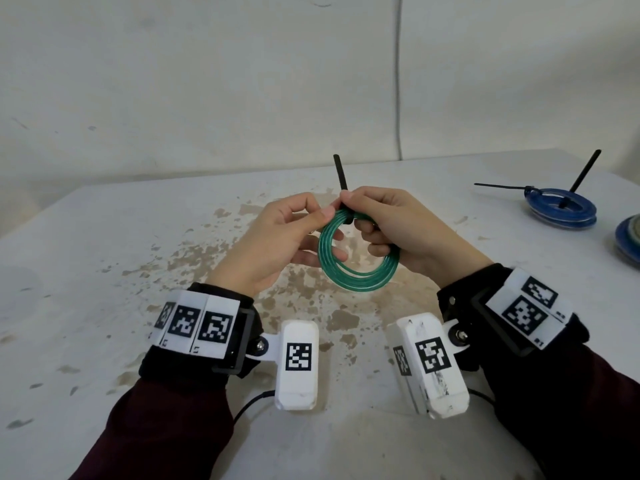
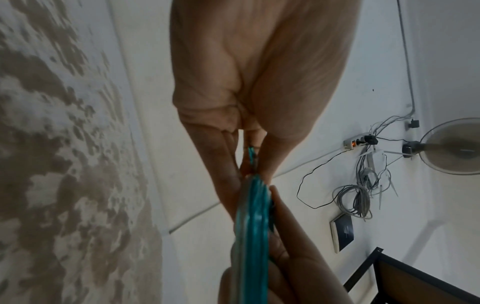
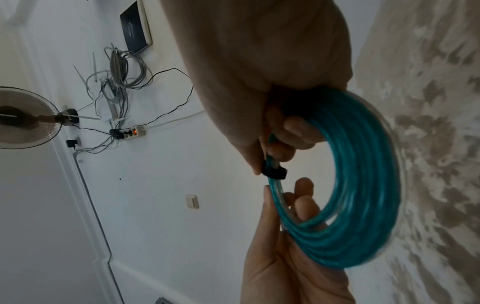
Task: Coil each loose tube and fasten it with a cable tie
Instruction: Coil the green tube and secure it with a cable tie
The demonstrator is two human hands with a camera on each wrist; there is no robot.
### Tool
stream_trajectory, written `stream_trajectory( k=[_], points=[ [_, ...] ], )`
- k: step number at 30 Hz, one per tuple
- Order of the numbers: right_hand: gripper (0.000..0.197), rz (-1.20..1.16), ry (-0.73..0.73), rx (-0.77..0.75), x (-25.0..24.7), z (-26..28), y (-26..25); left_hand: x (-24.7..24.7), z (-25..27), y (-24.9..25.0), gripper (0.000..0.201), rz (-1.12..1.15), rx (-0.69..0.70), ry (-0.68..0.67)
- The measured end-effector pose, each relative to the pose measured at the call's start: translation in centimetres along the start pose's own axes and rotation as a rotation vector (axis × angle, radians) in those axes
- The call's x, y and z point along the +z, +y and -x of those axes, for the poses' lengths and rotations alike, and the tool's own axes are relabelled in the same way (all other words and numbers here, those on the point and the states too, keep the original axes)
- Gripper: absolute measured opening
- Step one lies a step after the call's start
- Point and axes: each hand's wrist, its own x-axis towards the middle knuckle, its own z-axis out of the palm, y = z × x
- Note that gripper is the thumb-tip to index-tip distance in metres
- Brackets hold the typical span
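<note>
You are holding the green tube coil [image 1: 356, 261] up in the air over the stained bench [image 1: 104, 271], between both hands, with the black cable tie [image 1: 341, 174] wrapped round its top and the tail sticking upward. The biggest risk, in my judgement, is the coil itself: its loops are lying loosely side by side, so if your grip is slackening while the tie is not yet snug, the turns could be springing apart. The smaller risk is the tie sliding along the tube or its tail slipping out of your fingertips.

Your left hand [image 1: 277, 244] is pinching the coil's upper left edge, thumb against curled fingers. Your right hand [image 1: 398, 230] is curling through the ring and pinching the tie at its head. The coil is hanging below both grips. A tied blue coil [image 1: 561, 207] is lying well apart at your far right.
</note>
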Motion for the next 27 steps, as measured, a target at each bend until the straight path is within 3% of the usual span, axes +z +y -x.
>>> stream_trajectory(
  k=[10,15,17,21,27],
  points=[
    [0.020,-0.039,0.053,-0.006,0.0,0.0,-0.4,0.1,0.4,0.7,0.027,-0.029,0.036,-0.008],
    [0.018,-0.032,0.035,-0.022,0.0,0.1,-0.2,0.4,0.1,0.6,0.027,0.004,-0.010,0.056],
    [0.017,0.004,0.043,-0.034,0.2,0.1,0.3,1.0,0.1,0.3,0.018,0.016,-0.066,0.020],
    [0.019,0.088,0.104,-0.059,-0.2,-0.2,0.5,1.4,0.1,0.0,0.025,0.072,-0.053,-0.056],
    [0.019,0.053,0.061,-0.060,-0.1,0.0,0.2,0.5,0.0,0.5,0.019,0.109,-0.061,-0.028]
  ],
)
